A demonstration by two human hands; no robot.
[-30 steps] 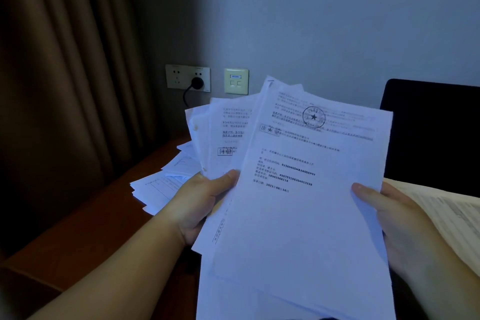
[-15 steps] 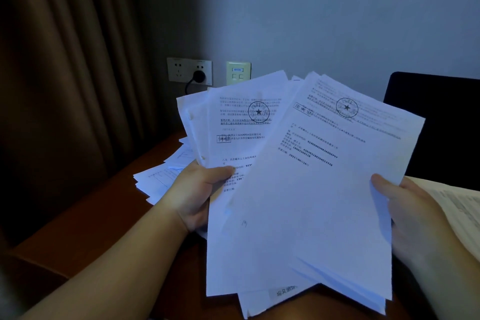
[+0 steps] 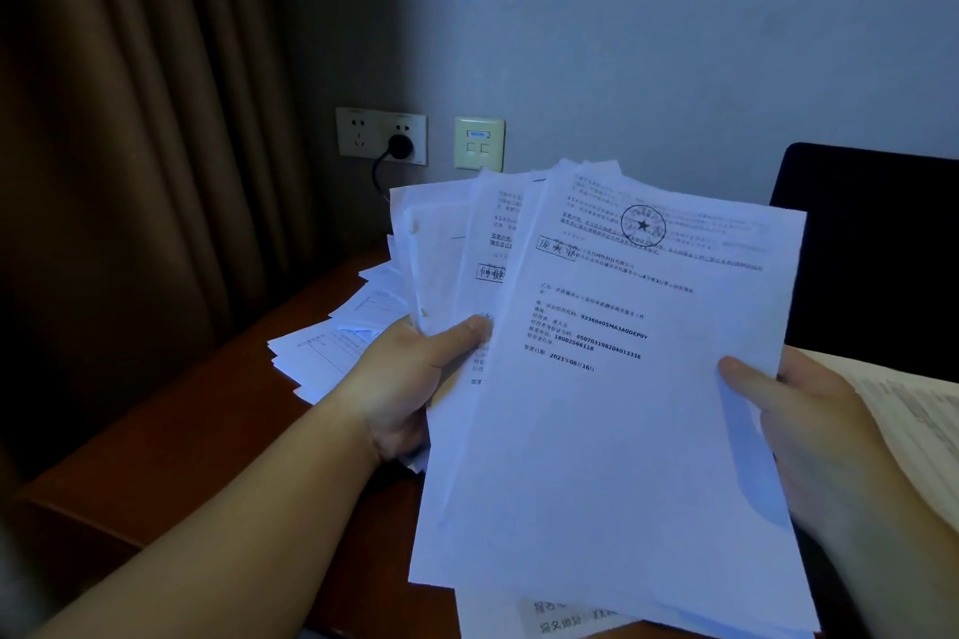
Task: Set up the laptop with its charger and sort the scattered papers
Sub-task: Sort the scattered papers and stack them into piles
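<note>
I hold a fanned stack of white printed papers (image 3: 612, 431) upright in front of me. My left hand (image 3: 415, 384) grips the stack's left edge, thumb across the front. My right hand (image 3: 799, 426) grips its right edge, thumb on the top sheet, which bears a round star stamp. More loose papers (image 3: 332, 353) lie scattered on the brown desk (image 3: 207, 431) behind my left hand. A black charger plug (image 3: 399, 146) sits in the wall socket, its cable dropping behind the papers. The dark laptop lid (image 3: 872, 249) stands at the right.
Brown curtains (image 3: 129, 145) hang at the left. A second wall plate (image 3: 478, 143) sits beside the socket. An open printed booklet (image 3: 913, 415) lies at the right, under the laptop lid's edge. The room is dim.
The top sheets, spread out to the right half a second ago, are drawn back over the left stack. Both hands have kept their grip.
</note>
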